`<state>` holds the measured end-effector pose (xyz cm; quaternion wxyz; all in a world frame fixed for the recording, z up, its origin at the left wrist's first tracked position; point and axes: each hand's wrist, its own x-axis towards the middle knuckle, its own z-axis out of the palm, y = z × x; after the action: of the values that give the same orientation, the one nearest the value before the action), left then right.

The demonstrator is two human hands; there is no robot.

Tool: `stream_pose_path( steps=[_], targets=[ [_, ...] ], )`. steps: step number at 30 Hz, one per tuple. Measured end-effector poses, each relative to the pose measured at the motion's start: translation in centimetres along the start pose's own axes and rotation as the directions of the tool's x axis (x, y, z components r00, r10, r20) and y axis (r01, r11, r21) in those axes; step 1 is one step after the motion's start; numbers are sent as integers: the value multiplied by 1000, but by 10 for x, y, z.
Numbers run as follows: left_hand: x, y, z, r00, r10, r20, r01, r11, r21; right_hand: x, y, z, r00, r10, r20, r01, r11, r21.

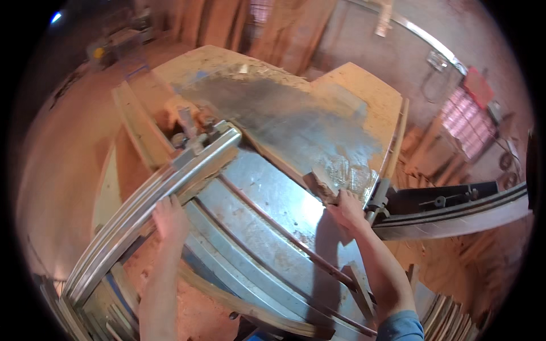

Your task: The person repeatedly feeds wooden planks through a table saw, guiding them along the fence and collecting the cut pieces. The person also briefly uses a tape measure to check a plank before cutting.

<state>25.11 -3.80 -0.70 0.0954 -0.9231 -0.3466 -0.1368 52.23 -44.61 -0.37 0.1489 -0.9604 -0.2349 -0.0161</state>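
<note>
A metal saw table [273,207] with long grooves spreads out in front of me. My right hand [346,209] is closed around the end of a short brown wood block [319,187], over the table's far right part. On the left, my left hand [170,217] grips the near edge of a long metal fence rail [153,190], its fingers bent over it. A wooden strip [209,175] lies along the fence, beyond that hand. Under my right forearm, a narrow wood piece [358,292] rests on the table at a slant.
Behind the metal top, a dusty wooden extension [355,85] carries scraps. A second metal rail [455,219] juts out to the right, beside a dark tray [443,196]. Stacked wood strips [449,321] stand at the lower right. A curved wooden edge [250,307] runs close to me.
</note>
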Motion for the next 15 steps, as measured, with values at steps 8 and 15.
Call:
stream_pose_path(
  steps=[8, 15],
  targets=[
    [-3, -26, -16, 968, -52, 246, 126, 946, -298, -10, -34, -8, 990, 139, 37, -138, 990, -23],
    [-15, -29, -71, 756, 71, 650, 409, 725, -555, -34, -12, -27, 950, 175, 258, -301, 734, 609]
  ],
)
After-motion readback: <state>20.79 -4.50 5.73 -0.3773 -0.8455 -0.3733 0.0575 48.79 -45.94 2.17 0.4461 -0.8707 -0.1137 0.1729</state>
